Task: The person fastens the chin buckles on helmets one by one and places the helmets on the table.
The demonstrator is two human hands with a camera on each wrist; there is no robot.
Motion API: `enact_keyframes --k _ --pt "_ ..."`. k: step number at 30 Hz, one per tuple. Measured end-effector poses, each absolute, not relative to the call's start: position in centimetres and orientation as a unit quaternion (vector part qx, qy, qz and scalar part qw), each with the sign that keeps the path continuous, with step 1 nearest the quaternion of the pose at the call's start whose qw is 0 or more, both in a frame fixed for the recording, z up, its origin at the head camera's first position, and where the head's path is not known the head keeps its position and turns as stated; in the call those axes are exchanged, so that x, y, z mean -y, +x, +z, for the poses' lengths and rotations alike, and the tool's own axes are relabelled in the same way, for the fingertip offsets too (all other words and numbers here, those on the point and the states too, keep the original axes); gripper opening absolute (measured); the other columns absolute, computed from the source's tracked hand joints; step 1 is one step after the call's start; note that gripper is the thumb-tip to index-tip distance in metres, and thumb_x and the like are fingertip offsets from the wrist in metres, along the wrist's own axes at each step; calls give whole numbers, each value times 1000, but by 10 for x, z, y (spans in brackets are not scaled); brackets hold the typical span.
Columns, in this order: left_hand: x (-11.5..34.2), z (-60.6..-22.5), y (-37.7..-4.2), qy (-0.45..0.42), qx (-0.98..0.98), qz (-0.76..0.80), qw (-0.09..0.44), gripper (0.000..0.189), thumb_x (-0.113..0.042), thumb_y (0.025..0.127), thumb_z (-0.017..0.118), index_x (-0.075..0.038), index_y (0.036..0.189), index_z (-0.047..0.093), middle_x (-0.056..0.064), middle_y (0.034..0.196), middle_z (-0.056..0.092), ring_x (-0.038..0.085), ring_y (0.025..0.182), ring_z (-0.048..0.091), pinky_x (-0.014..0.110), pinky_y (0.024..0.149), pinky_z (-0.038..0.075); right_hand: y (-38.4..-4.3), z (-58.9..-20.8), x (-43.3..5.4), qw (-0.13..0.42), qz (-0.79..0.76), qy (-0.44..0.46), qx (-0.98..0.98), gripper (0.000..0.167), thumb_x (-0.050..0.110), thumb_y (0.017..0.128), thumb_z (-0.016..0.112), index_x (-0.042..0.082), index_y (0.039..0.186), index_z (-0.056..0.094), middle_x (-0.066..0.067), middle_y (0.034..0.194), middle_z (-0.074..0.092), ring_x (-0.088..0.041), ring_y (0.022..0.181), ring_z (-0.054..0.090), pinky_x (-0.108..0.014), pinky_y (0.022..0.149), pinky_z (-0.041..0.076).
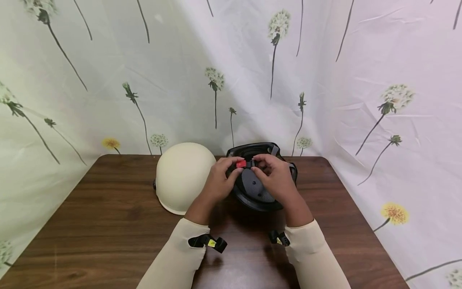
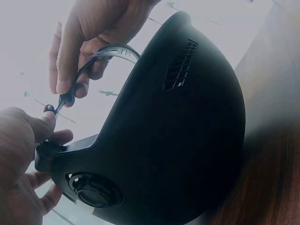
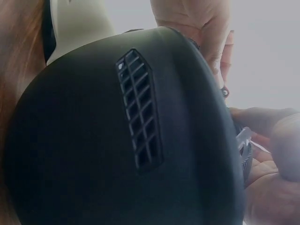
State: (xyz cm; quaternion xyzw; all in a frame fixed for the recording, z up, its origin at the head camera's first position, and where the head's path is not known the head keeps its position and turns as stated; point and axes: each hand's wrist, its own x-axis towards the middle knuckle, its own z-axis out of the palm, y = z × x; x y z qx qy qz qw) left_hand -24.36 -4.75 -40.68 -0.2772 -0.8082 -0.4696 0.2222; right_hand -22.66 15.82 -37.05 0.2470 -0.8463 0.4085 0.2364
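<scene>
1. Black hard-shell helmet (image 1: 254,205) upside down on the dark brown wood-grain table (image 1: 108,228), over toward the back edge, open side facing up.
2. Dark grey ribbed pad (image 1: 249,189) visible inside, plus a bit of grey webbing (image 1: 275,150) up by the rim.
3. Left hand (image 1: 218,180): pinching a small red plastic buckle piece (image 1: 241,163) between thumb and fingertips, right above the helmet's opening.
4. Right hand (image 1: 278,179): gripping the black plastic buckle end (image 1: 250,164) with thumb and fingers, right up beside the red part. Can't tell whether clicked together or just touching, too small.
5. From the left wrist view: thin curved strap (image 2: 119,48) running from the right hand's fingers to the rim. Also a slatted vent (image 2: 180,65) and a round black dial (image 2: 91,191) on the outside of the shell.
6. From the right wrist view: another slatted grille (image 3: 140,110), super close up, with both hands partly hidden past the rim.
7. Smooth cream dome-shaped helmet (image 1: 185,174) just left of the black one, crown up, partly behind the left arm.
8. Cream long sleeves (image 1: 177,257) on both arms, white dandelion-print cloth (image 1: 173,60) behind everything.
</scene>
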Motion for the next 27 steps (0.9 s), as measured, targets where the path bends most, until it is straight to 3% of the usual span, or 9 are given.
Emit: enact_keyframes --k 13,20,27 --pt "42 -408 -242 -274 812 -465 221 29 -9 102 69 -2 130 70 17 123 71 32 118 65 51 101 54 -226 -373 -160 217 426 235 846 27 7 95 78 3 122 73 -9 105 77 -20 89 74 -39 77 61" --pt "44 -406 -238 -270 811 -471 217 28 -8 100 72 -1 127 70 18 120 71 32 116 66 52 99 54 -227 -374 -158 206 453 234 835 31 7 94 79 4 124 72 -7 111 78 -18 94 73 -32 79 61" --pt "44 -407 -236 -271 813 -477 195 27 -11 99 74 -4 125 69 15 119 71 31 121 66 51 104 52 -224 -374 -153 169 472 233 833 34 6 94 79 6 127 71 -7 116 77 -19 100 72 -31 82 60"
